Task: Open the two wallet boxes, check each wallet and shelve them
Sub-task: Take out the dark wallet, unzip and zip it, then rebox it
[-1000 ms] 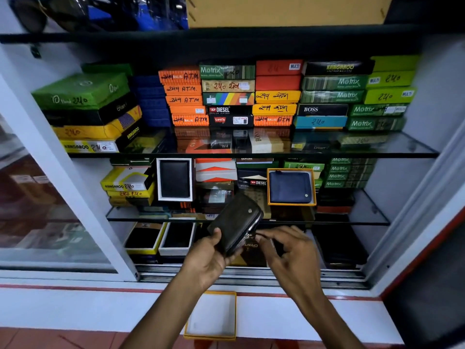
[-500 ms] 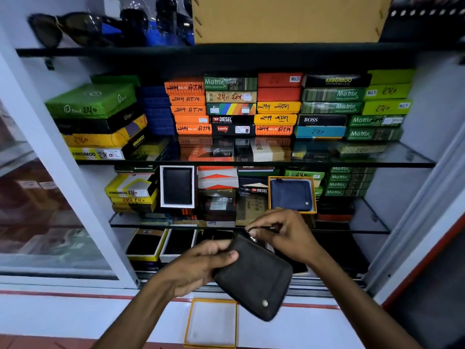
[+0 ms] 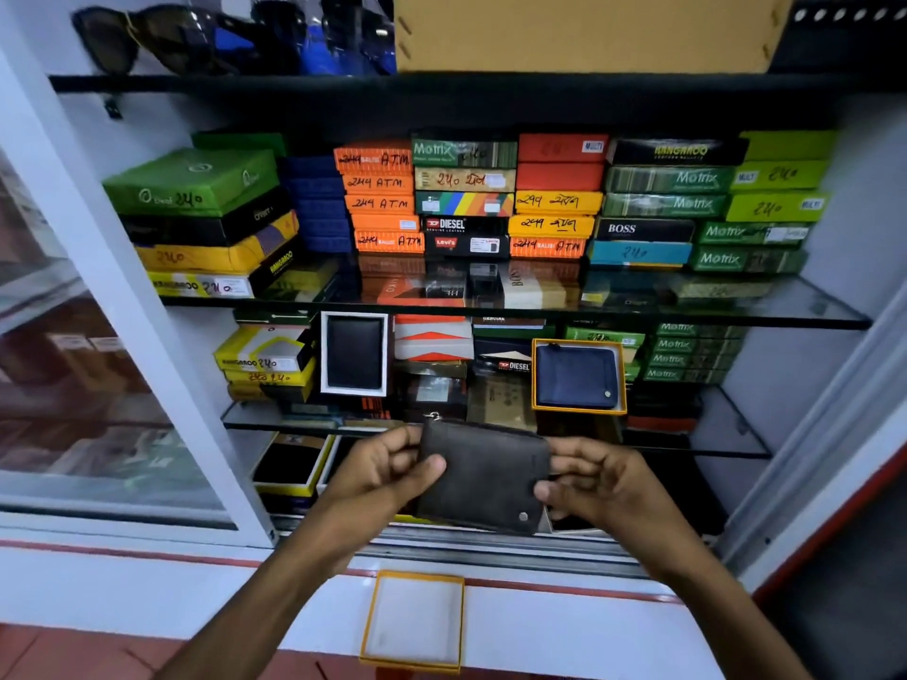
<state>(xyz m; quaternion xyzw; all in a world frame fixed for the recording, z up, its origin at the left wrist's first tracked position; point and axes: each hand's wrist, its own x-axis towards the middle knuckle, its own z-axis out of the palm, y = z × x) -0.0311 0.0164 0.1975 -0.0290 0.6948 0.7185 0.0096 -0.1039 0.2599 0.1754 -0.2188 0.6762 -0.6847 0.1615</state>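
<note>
A dark grey-brown wallet (image 3: 483,476) with a small metal stud at its lower right corner is held flat and closed in front of the cabinet's lower shelf. My left hand (image 3: 380,476) grips its left edge and my right hand (image 3: 596,483) grips its right edge. Below, on the white ledge, lies an empty box tray with a yellow rim (image 3: 414,620). On the middle glass shelf a blue wallet stands upright in an open yellow-rimmed box (image 3: 579,375), and a black wallet stands in a white-rimmed box (image 3: 354,353).
Stacks of coloured wallet boxes (image 3: 466,203) fill the upper glass shelf (image 3: 785,311) and the back of the middle shelf. Open boxes (image 3: 289,466) sit on the bottom shelf at the left. A sliding glass door (image 3: 98,385) covers the left side. Sunglasses (image 3: 147,36) lie on top.
The wallet was tilted and held low by my left hand while my right hand worked at its top edge; now it is level, closed, and held by both hands at its sides.
</note>
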